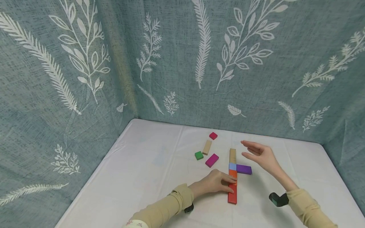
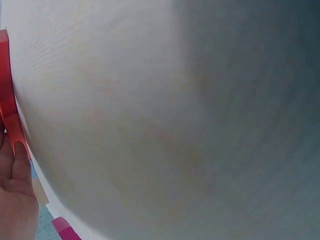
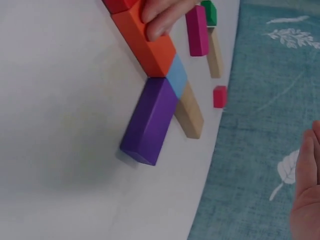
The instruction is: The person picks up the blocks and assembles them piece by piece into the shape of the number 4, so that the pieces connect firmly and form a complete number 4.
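On the white table lies a row of blocks: a red block point(image 1: 232, 198) nearest, then an orange block point(image 1: 233, 173), a light blue block point(image 1: 232, 166) and a natural wood block point(image 1: 232, 155). A purple block point(image 1: 244, 169) juts out to the right beside the light blue one. My left hand point(image 1: 214, 182) rests on the row, thumb at the red block, fingertips on top of the orange block point(image 3: 145, 42). To the right of the row my right hand point(image 1: 263, 155) is raised, fingers extended, holding nothing. In the left wrist view, part of my left hand point(image 2: 17, 200) touches the orange block.
Left of the row lie a magenta block point(image 1: 212, 160), a green block point(image 1: 199, 155), a second natural wood block point(image 1: 207, 147) and a small crimson block point(image 1: 213, 136). A teal curtain with white leaf prints point(image 1: 182, 63) hangs behind and beside the table point(image 1: 137, 164).
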`<state>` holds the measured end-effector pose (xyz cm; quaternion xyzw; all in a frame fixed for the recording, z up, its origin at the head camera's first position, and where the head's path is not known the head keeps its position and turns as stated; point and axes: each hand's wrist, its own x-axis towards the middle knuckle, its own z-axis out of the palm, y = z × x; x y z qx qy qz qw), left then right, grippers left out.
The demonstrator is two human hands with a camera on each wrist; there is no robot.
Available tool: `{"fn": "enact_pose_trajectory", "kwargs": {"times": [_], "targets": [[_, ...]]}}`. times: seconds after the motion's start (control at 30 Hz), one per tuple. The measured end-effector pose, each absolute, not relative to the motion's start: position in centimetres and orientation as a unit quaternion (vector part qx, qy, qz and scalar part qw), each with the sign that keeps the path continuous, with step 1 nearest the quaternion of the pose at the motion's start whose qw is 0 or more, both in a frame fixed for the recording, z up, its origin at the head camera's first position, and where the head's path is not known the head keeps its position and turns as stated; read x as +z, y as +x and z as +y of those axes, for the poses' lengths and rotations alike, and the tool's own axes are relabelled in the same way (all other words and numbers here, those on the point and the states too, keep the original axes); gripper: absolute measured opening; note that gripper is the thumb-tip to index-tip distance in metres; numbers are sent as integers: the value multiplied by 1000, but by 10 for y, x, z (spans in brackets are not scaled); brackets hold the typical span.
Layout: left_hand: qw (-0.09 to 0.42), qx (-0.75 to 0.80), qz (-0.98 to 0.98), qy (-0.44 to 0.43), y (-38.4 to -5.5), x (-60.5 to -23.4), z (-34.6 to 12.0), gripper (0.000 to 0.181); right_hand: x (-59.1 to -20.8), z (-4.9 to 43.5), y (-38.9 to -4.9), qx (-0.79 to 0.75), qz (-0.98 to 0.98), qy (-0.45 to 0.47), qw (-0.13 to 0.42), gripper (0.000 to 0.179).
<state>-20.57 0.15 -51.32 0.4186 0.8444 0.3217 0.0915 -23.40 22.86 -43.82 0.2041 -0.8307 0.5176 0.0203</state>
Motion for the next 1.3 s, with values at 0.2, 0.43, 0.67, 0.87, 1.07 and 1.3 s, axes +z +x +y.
{"fn": "enact_pose_trajectory", "kwargs": {"times": [0.2, 0.43, 0.67, 0.87, 1.07, 1.3], "targets": [[93, 324, 843, 420, -207, -515, 2, 38, -449, 227, -231, 522, -829, 200, 6, 49], [81, 318, 842, 427, -208, -517, 2, 38, -464, 225, -225, 512, -837, 192, -10, 48], [89, 322, 843, 423, -208, -517, 2, 39, -481, 223, -219, 489, -851, 189, -34, 48], [98, 325, 841, 421, -208, -516, 3, 39, -490, 221, -213, 488, -850, 193, -42, 46], [90, 321, 843, 423, -208, -517, 2, 37, -496, 218, -209, 481, -855, 187, -49, 45], [81, 315, 845, 424, -208, -519, 2, 37, -498, 215, -208, 484, -853, 188, -56, 43]]}}
